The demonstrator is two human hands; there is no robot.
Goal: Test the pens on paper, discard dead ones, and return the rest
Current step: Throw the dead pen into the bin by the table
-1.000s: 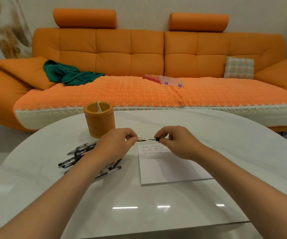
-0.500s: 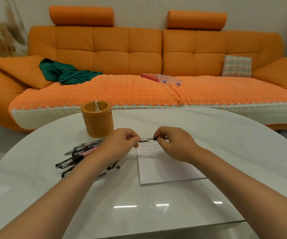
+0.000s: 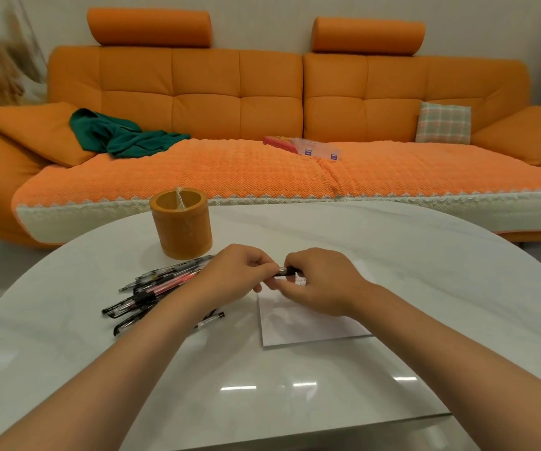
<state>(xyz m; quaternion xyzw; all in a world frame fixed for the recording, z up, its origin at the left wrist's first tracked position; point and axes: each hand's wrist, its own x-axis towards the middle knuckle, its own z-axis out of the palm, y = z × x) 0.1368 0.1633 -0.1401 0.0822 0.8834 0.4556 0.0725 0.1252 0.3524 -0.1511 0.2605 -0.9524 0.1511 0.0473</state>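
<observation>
- White and glossy, the table fills your near view, and an orange sofa runs along the wall behind it.
- At the far left of the sofa you have an orange cushion, with a green cloth crumpled against it.
- An orange cup stands upright on the far left part of the table. Something thin and pale shows inside, too small to make out.
- Just in front of the cup, the pens lie loose on the table in a fanned pile, mostly black with one reddish. Your left forearm crosses over the pile's near end, and a stray pen lies just right of that arm.
- Your left hand is right of the pile, fingers curled, its fingertips pinching the left end of the held pen.
- You hold that pen roughly level between both hands, over the far edge of the paper. Only a short dark stretch of it shows, and you cannot tell whether it touches the sheet.
- Your right hand meets the left, its fingers curled round the pen's right part.
- The paper lies flat on the table under that hand. There are small marks at its far edge, mostly hidden by your fingers.
- Behind, on the sofa seat, a clear box lies near the middle seam.
- Farther right, a plaid cushion leans against the backrest.
</observation>
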